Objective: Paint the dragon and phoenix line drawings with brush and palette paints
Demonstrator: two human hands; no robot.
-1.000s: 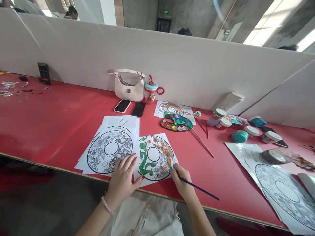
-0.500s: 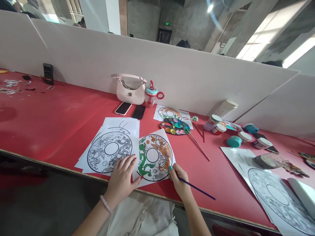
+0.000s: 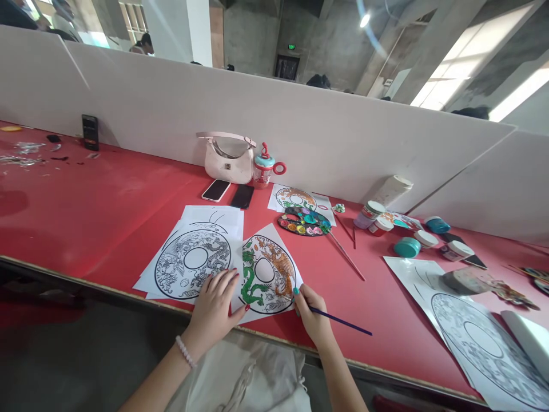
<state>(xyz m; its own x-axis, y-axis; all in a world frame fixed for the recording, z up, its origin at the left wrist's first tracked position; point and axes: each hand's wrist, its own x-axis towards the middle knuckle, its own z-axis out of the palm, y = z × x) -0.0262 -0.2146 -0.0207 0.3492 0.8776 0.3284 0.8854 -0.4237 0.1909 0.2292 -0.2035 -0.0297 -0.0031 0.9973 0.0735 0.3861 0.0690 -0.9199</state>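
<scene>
In the head view, a sheet with a ring-shaped print (image 3: 281, 243) lies at the table's front edge, its dragon coloured green and its phoenix orange-brown. My right hand (image 3: 314, 313) grips a dark purple paintbrush (image 3: 345, 323), whose tip reaches the lower right of the ring near the phoenix. My left hand (image 3: 215, 303) lies flat with fingers spread, across the edges of the coloured sheet and a pile of uncoloured printed sheets (image 3: 171, 243). Beyond the coloured sheet sits a paint palette (image 3: 305, 221) with several colours, another brush (image 3: 348, 256) resting on it.
A pink handbag (image 3: 229, 163), a cup with a red handle (image 3: 263, 169) and two phones (image 3: 242, 196) stand or lie toward the partition. To the right are several paint jars (image 3: 407, 247) and another printed sheet (image 3: 441, 312). Behind the palette lies a coloured print (image 3: 278, 191).
The coloured sheet has turned slightly, its top corner shifting left. The brush's back end has risen a little in my right hand. My left hand stays nearly in place.
</scene>
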